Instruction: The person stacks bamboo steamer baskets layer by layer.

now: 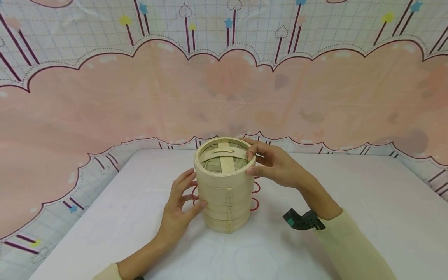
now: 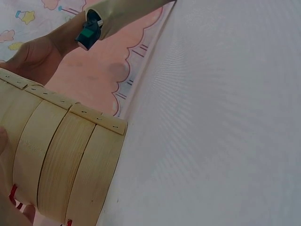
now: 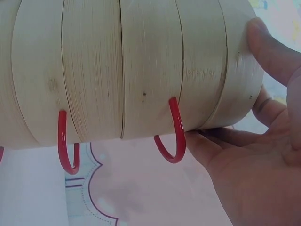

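A stacked bamboo steamer (image 1: 224, 206) stands upright on the white table, its tiers joined in a pale column. On top sits its woven lid (image 1: 229, 165), crossed by two strips. My left hand (image 1: 178, 214) holds the steamer's left side, thumb toward the front and fingers around the side. At the upper right, my right hand (image 1: 276, 165) grips the lid's rim, with the thumb on the outside and a finger over the top edge. Red loop handles (image 3: 178, 134) stick out from the tiers in the right wrist view. The far fingertips of my left hand are hidden.
The white tabletop (image 1: 350, 186) spreads around the steamer. A printed pink and white cloth (image 1: 224, 97) hangs behind it and runs along the left side. A dark strap (image 1: 303, 220) is on my right wrist.
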A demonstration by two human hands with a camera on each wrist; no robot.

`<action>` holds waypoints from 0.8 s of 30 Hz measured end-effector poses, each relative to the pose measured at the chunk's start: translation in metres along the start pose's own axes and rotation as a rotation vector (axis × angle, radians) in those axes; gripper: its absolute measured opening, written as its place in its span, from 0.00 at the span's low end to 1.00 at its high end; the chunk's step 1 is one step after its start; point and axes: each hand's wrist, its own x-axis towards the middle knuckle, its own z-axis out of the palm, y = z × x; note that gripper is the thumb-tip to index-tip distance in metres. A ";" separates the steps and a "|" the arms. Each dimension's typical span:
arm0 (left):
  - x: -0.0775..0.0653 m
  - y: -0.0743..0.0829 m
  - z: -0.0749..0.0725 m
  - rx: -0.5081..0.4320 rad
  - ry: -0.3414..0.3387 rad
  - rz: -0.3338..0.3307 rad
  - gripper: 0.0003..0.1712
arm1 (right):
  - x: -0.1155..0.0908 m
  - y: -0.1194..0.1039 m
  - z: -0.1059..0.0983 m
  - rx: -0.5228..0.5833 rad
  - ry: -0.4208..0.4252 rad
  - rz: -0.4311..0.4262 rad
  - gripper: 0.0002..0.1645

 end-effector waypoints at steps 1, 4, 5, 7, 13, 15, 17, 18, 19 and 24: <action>0.000 0.000 0.000 -0.002 0.000 -0.004 0.45 | 0.000 0.000 0.000 -0.001 -0.001 0.001 0.14; 0.000 0.001 0.000 -0.006 -0.001 -0.010 0.45 | -0.001 0.000 0.000 -0.002 -0.003 0.004 0.14; 0.000 0.001 0.000 -0.007 -0.002 -0.011 0.45 | -0.001 0.001 0.000 -0.003 -0.004 0.006 0.14; 0.000 0.000 0.001 -0.010 -0.002 -0.010 0.45 | -0.001 0.000 -0.001 -0.005 -0.006 0.009 0.14; 0.001 -0.001 0.001 -0.019 -0.003 -0.003 0.45 | -0.002 -0.001 -0.003 -0.024 -0.010 0.018 0.14; 0.001 -0.001 0.002 -0.021 -0.005 -0.003 0.45 | -0.002 -0.001 -0.004 -0.040 -0.010 0.006 0.15; 0.001 -0.001 0.001 -0.019 -0.005 0.001 0.45 | -0.003 -0.002 -0.005 -0.050 -0.008 -0.012 0.18; 0.001 -0.002 0.001 -0.017 -0.006 0.005 0.45 | -0.003 -0.002 -0.006 -0.061 -0.006 -0.023 0.19; 0.001 -0.002 0.001 -0.016 -0.005 0.014 0.44 | -0.003 -0.002 -0.006 -0.069 -0.002 -0.038 0.21; 0.001 0.002 -0.004 -0.015 0.011 0.063 0.43 | -0.007 -0.004 -0.008 -0.082 0.034 -0.084 0.27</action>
